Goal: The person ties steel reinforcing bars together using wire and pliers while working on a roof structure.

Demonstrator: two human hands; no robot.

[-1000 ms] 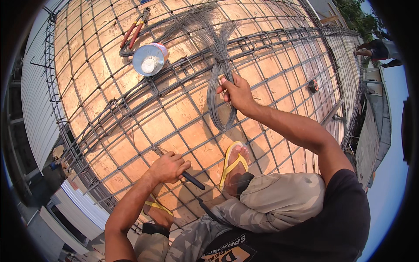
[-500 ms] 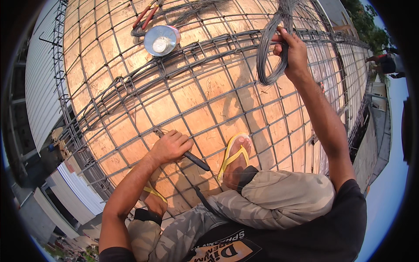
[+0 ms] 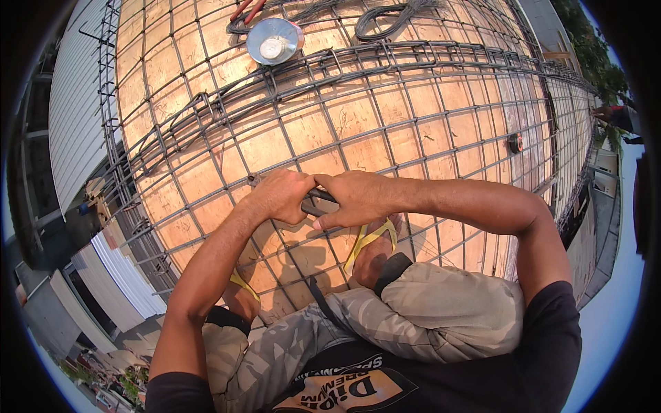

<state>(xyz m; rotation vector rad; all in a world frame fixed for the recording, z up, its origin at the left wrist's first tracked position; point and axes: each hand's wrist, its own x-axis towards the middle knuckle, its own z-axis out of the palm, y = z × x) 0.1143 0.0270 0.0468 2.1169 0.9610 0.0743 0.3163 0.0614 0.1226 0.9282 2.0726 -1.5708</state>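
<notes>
My left hand (image 3: 279, 195) is closed around black-handled pincers (image 3: 319, 195), whose metal head pokes out beyond the knuckles over the rebar grid (image 3: 385, 141). From the other side my right hand (image 3: 354, 198) grips the handle ends, thumb and fingers pinching them. The two hands nearly touch, just above the bars and in front of my sandalled foot. Part of the tool is hidden under my left fingers. A looped bundle of tie wire (image 3: 375, 29) lies on the grid at the far side, away from both hands.
Beyond a raised row of bundled bars (image 3: 330, 69) stands a clear bottle with a white cap (image 3: 273, 47), beside a red-handled tool (image 3: 253, 11). Plywood shows beneath the grid. A small dark round object (image 3: 515, 142) lies at right. Another person (image 3: 616, 118) is far right.
My right hand has let go of the wire bundle, which now lies on the grid, and has come down to the pincers. My left hand has moved slightly up and right.
</notes>
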